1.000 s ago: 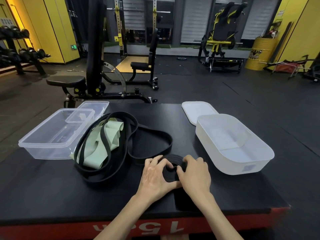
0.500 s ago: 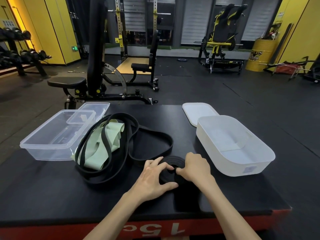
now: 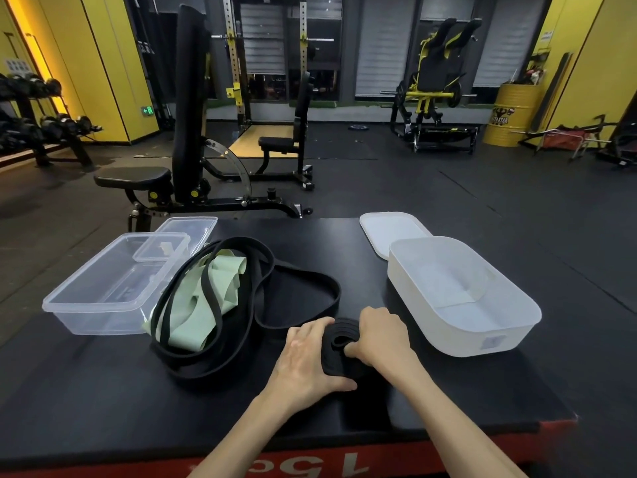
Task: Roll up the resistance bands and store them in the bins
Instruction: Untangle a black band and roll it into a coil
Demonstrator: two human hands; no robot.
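Head view showed your left hand and right hand, fingers clamped on the black band coil, white bin nearest your right.

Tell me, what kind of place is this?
Almost certainly a gym: there is a weight bench, a rack of dumbbells on the left and a squat rack at the back.

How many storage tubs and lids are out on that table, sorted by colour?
Clear bin: 1
White bin: 1
Clear lid: 1
White lid: 1
Total: 4
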